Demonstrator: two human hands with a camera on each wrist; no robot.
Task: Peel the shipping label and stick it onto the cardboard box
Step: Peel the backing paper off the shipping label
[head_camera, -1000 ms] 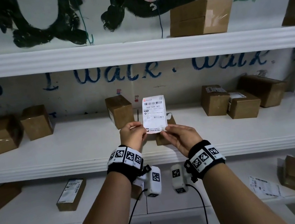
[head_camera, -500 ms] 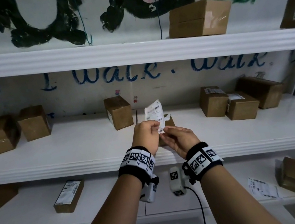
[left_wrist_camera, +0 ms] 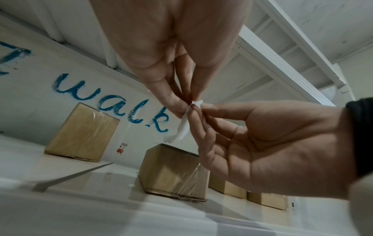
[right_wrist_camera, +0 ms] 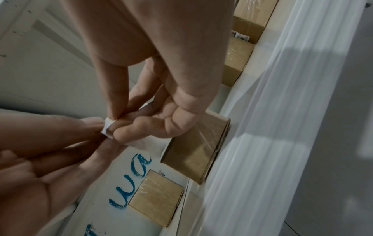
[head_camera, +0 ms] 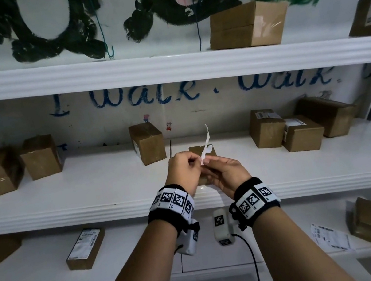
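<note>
Head view shows both hands, the left hand (head_camera: 184,169) and right hand (head_camera: 225,170), pinching the near corner of the shipping label (head_camera: 205,144) with fingertips, probably to split it from its backing. It stands edge-on above the cardboard box (head_camera: 202,152) on the shelf (head_camera: 89,189).

Blue painted lettering on the back wall (head_camera: 106,119), above and beyond the left hand (head_camera: 183,168) and right hand (head_camera: 225,170), reads "I walk . walk", with a cut-off "op" far to the left. The printed labels on the cardboard boxes (head_camera: 264,115) up and to the right of the hands, on the flat box (head_camera: 85,248) below and to the left, and on the loose sheet (head_camera: 330,236) down right are too small to read.
</note>
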